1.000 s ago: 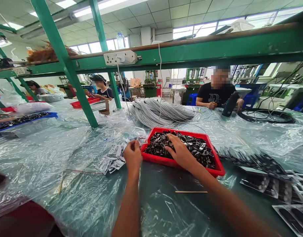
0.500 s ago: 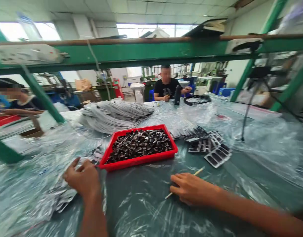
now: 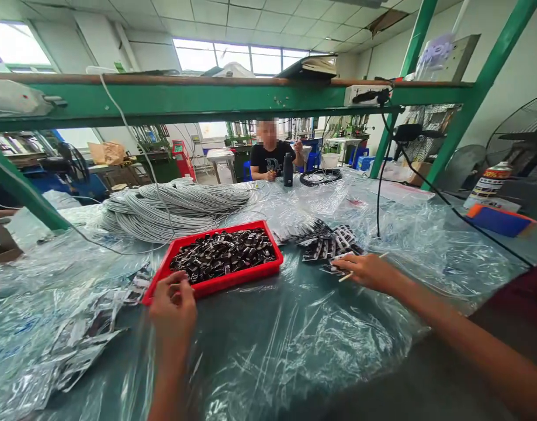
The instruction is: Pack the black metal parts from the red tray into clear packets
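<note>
My right hand grips a thin pale stick, which pokes out on both sides of the hand. Its fingertips are at the near edge of a pile of pale sheets with black pads; whether they hold a sheet I cannot tell. My left hand is at the near left corner of a red tray, its fingers curled but apart, with nothing visible in them. Small black parts with shiny bits fill the tray. To the left of that hand lie more sheets, overlapping in a row.
A large coil of grey cable lies behind the tray. Clear plastic film covers the table. A green beam crosses above, and a black cord hangs at the right. A person sits opposite beside a dark bottle.
The view has swung to the right. My left hand has moved from the left-hand sheets to the tray's corner. My right hand has reached forward to the sheet pile, still holding the stick.
</note>
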A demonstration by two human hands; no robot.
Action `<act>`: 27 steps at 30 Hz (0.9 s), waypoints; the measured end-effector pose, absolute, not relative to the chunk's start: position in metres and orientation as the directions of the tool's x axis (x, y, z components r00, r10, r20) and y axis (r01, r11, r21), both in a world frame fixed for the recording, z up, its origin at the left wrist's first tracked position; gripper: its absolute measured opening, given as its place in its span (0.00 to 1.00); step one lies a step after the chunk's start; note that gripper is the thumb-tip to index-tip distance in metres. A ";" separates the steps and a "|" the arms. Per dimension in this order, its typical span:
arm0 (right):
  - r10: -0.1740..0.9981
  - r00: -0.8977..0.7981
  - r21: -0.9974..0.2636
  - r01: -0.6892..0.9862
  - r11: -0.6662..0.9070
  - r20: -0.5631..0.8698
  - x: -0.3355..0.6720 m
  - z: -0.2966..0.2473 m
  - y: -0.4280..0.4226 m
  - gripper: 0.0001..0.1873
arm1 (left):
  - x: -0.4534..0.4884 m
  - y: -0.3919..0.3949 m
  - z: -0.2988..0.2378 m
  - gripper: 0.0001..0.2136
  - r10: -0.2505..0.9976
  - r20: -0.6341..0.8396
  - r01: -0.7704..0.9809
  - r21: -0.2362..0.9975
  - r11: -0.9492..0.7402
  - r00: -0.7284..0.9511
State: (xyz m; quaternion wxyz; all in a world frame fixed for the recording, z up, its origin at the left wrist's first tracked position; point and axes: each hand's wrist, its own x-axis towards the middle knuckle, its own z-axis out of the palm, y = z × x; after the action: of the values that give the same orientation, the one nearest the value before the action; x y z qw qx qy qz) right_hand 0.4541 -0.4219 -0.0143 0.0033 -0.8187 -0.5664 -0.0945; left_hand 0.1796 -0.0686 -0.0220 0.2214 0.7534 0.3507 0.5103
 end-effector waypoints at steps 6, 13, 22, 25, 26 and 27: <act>0.994 -0.001 -0.455 0.889 -0.051 -0.113 0.394 0.016 -0.344 0.20 | 0.171 -0.155 -0.039 0.09 0.595 0.520 0.118 0.685 -0.719 0.614; 0.972 0.023 -0.604 0.787 0.127 0.234 0.345 0.000 -0.257 0.12 | 0.133 -0.183 -0.057 0.15 0.646 0.327 0.296 0.686 -0.664 0.689; 0.939 0.269 -0.921 -0.262 0.287 0.216 0.303 0.008 -0.206 0.26 | 0.145 -0.156 -0.056 0.20 0.634 0.187 0.422 0.603 -0.677 0.751; 0.936 0.262 -0.898 -0.310 0.313 0.236 0.296 0.016 -0.191 0.25 | 0.149 -0.154 -0.058 0.18 0.652 0.144 0.443 0.625 -0.643 0.744; 0.935 0.261 -0.896 -0.312 0.315 0.239 0.295 0.017 -0.188 0.25 | 0.149 -0.154 -0.060 0.18 0.660 0.142 0.446 0.632 -0.634 0.738; 0.937 0.255 -0.900 -0.306 0.311 0.238 0.293 0.015 -0.185 0.25 | 0.150 -0.154 -0.062 0.19 0.670 0.146 0.448 0.639 -0.625 0.727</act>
State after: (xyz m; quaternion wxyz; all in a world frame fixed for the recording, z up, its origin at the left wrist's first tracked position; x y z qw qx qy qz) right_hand 0.2929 -0.1850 0.0152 0.6950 -0.3801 -0.4154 0.4472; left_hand 0.1498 -0.1536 -0.0615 0.2948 0.8814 0.3172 0.1888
